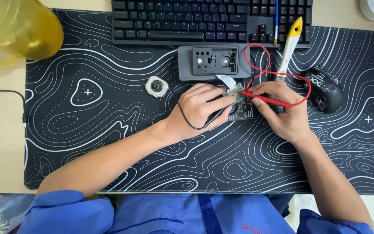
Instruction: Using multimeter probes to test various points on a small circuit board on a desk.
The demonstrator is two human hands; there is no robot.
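My left hand (202, 106) grips a thin black probe with a black wire looping under the wrist, and its tip rests on a small green circuit board (234, 93). My right hand (278, 110) pinches a red probe (265, 99) with a red wire (301, 80); the tip touches the same board. The board lies over a small dark device (243, 113) on the black patterned desk mat (109, 130). A white ribbon cable (227, 80) runs from the board toward a grey open case (215, 61).
A black keyboard (187, 19) lies along the mat's far edge. A brush with a yellow handle tip (290, 45) and a black mouse (325, 89) sit to the right. A small round white part (156, 86) lies left of my hands. A yellow translucent container (16, 28) stands far left.
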